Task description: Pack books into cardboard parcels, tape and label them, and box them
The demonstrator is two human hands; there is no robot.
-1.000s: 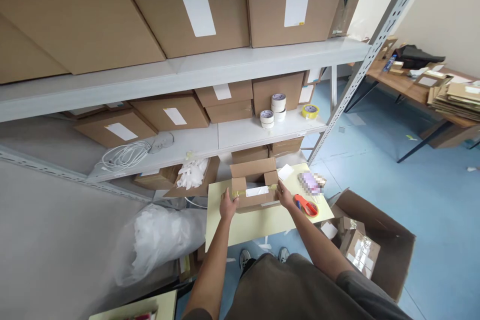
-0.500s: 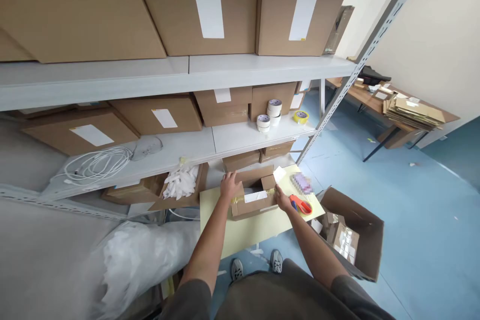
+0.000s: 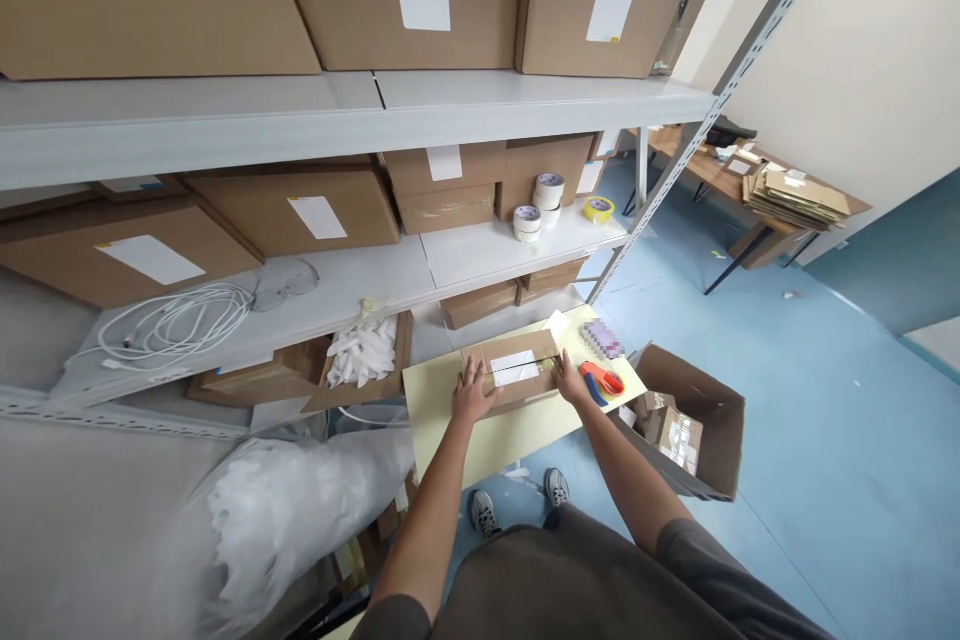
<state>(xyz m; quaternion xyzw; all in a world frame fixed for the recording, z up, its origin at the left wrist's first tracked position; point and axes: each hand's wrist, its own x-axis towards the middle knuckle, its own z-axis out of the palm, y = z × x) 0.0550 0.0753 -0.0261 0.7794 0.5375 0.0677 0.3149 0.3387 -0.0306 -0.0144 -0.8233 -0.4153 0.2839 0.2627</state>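
Note:
A small cardboard box rests on the pale yellow tabletop, its top flaps folded down along a thin dark seam. A white label spans that seam. My left hand lies on the left part of the box top with its fingers spread. My right hand grips the right end of the box near some shiny tape; its fingertips are partly hidden. Just right of that hand lies an orange and blue tape dispenser. A blurred purple packet is behind the dispenser.
Grey shelves with large cartons rise in front. White tape rolls and a yellow tape roll sit on the middle shelf, a coiled white cable at left. An open carton holding smaller boxes stands right of the table.
The box's upright flaps have come down and its top now looks closed. My left hand has moved from the back left corner onto the top. The view has shifted slightly.

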